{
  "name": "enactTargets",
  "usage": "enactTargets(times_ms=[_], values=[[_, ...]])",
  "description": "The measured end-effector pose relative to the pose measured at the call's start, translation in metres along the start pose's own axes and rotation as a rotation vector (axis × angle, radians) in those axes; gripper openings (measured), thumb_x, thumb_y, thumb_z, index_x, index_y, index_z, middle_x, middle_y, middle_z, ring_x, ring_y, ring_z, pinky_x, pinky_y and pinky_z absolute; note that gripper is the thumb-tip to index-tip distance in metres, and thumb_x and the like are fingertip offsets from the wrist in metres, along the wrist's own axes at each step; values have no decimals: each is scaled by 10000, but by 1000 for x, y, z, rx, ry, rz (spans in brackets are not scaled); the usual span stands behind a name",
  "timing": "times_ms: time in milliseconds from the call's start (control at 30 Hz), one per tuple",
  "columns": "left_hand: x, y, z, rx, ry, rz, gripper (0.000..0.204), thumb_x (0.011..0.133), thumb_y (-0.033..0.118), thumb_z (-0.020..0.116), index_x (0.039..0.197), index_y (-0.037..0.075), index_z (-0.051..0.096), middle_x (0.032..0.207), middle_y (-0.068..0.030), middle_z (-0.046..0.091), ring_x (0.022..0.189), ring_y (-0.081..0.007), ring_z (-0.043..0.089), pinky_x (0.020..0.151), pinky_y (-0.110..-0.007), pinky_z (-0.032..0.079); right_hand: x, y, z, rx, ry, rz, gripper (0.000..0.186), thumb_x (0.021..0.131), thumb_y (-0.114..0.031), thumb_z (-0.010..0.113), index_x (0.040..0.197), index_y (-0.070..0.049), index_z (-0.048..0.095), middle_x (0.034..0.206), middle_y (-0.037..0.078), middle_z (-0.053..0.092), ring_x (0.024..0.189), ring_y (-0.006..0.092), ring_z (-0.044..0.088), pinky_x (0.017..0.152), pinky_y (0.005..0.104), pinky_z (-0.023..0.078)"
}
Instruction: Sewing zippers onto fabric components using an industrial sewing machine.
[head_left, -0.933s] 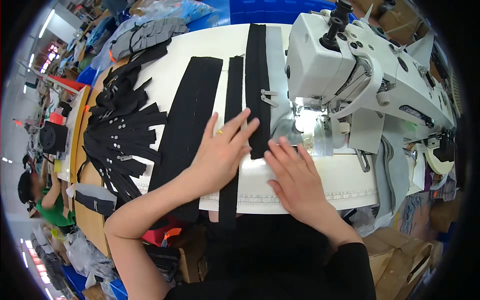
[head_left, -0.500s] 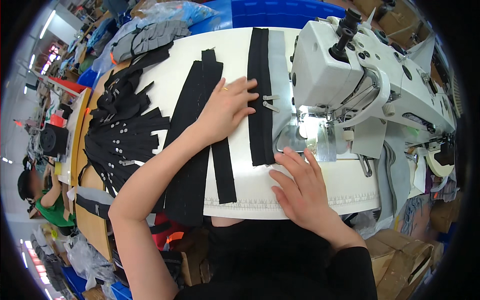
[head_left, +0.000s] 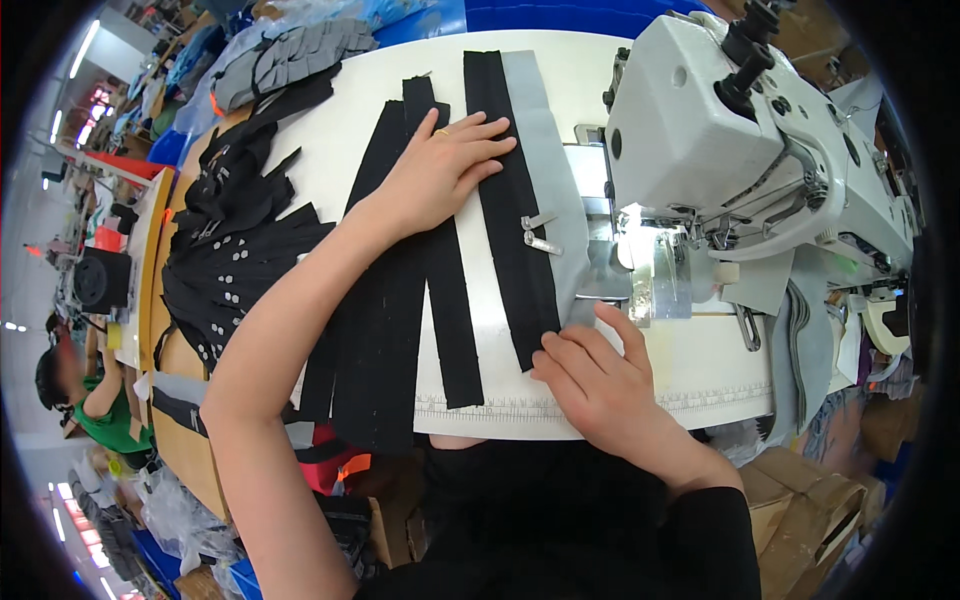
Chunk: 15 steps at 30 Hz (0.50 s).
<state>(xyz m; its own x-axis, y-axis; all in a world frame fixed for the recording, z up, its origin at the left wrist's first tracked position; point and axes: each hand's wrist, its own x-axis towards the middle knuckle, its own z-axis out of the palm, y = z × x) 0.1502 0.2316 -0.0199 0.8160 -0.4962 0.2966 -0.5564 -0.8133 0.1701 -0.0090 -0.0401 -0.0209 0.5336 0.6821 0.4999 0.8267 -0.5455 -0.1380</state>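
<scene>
A black zipper strip (head_left: 508,230) joined to a grey fabric panel (head_left: 545,140) lies on the white table, slightly tilted. Two silver zipper pulls (head_left: 540,234) stick out over the grey side. My left hand (head_left: 440,165) rests flat with its fingers stretched out, fingertips on the zipper strip's upper part and palm over loose black strips. At the strip's near end is my right hand (head_left: 605,390), its thumb and forefinger closed together on the corner and its little finger apart. The thumb's tip is partly hidden. A narrow black strip (head_left: 455,320) lies beside a wider black piece (head_left: 380,330).
A white sewing machine (head_left: 700,140) stands at the right, with grey panels (head_left: 795,350) hanging near it. Black zipper strips (head_left: 235,270) are heaped at the left; grey pieces (head_left: 295,65) lie behind. A ruler scale (head_left: 690,400) runs along the near table edge. A person in green (head_left: 120,410) sits far left.
The zipper strip and grey panel have tilted, far end shifting left and near end coming closer to me. My right hand's fingers have closed at its near end. My left hand slid slightly farther away.
</scene>
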Motion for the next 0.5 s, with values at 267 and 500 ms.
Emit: enactTargets(times_ms=[267, 500], values=[[0, 15, 10, 81, 76, -74, 310, 981, 271, 688, 1268, 168, 749, 1421, -4, 662, 1300, -232, 608, 1211, -538, 318, -2, 6, -6, 91, -69, -92, 139, 858, -211, 764, 908, -97, 702, 915, 0, 644, 923, 179, 650, 1104, 450, 428], [-11, 19, -9, -193, 128, 69, 310, 876, 114, 789, 1183, 161, 785, 1346, -38, 665, 1217, -264, 619, 1087, -413, 437, 9, 11, -8, 255, 28, 164, 285, 879, -203, 742, 1104, -34, 701, 1299, 93, 663, 1187, 261, 615, 1027, 424, 475]])
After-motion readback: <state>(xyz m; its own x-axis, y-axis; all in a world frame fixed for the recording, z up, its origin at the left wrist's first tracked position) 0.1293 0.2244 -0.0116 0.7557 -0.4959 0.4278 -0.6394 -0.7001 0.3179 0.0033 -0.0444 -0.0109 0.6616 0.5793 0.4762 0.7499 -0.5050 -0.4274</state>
